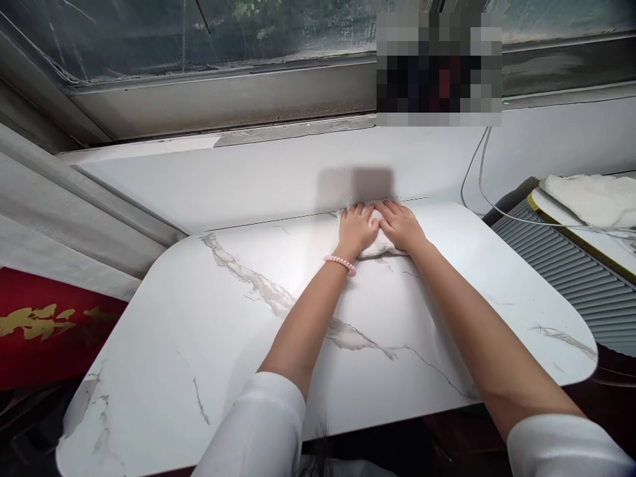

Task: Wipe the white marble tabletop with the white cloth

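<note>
Both my hands lie on a folded white cloth [380, 244] at the far edge of the white marble-patterned table [258, 265], close to the wall. My left hand [356, 229], with a pink coiled band on its wrist, presses flat on the cloth's left part, fingers spread toward the wall. On the right part rests my right hand [400, 226], its fingers also stretched forward and apart. The two thumbs nearly meet over the cloth. Parts of the cloth are hidden beneath the palms.
A window [223, 40] and its sill run behind the table. White cables [481, 165] hang at the right, near a ribbed cabinet [571, 265] bearing a fluffy white cloth [596, 199]. Left are a pale curtain [59, 205] and red fabric with gold characters [50, 331].
</note>
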The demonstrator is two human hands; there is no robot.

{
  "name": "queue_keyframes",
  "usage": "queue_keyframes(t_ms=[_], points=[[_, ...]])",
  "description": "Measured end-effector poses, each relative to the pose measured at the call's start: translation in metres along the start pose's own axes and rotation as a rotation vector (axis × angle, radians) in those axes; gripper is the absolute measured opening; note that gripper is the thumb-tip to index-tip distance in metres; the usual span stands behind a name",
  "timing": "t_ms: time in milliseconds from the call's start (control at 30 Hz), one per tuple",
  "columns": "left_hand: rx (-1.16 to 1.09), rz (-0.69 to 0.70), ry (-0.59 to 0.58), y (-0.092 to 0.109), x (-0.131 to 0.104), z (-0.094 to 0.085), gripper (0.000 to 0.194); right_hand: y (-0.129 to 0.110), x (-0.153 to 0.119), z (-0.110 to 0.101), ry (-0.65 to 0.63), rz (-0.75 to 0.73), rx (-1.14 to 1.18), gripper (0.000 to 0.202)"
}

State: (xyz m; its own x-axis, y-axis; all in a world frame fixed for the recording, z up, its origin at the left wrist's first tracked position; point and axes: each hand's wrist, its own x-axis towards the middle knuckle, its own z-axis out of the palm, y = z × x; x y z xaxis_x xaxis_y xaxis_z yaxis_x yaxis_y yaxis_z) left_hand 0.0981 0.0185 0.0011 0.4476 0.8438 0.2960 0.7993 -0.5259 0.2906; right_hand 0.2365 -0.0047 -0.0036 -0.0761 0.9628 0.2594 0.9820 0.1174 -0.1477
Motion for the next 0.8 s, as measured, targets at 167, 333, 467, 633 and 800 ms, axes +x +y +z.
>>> queue_keyframes(t_ms=[167,333,467,633,800], points=[[0.028,-0.005,-0.06,0.005,-0.01,-0.005,0.047,-0.004,-0.012,-0.004,0.01,0.005,-0.012,0.051],[0.06,-0.032,-0.125,0.026,-0.048,-0.014,0.051,-0.011,-0.054,-0.014,-0.01,-0.035,-0.064,0.051],[0.072,-0.001,-0.17,0.053,-0.097,-0.022,0.053,-0.019,-0.112,-0.027,-0.018,-0.036,-0.088,0.052],[0.067,0.07,-0.196,0.09,-0.165,-0.032,0.056,-0.03,-0.193,-0.048,-0.026,-0.056,-0.096,0.052],[0.013,0.173,-0.235,0.115,-0.206,-0.038,0.059,-0.032,-0.251,-0.068,-0.043,-0.033,-0.076,0.054]])
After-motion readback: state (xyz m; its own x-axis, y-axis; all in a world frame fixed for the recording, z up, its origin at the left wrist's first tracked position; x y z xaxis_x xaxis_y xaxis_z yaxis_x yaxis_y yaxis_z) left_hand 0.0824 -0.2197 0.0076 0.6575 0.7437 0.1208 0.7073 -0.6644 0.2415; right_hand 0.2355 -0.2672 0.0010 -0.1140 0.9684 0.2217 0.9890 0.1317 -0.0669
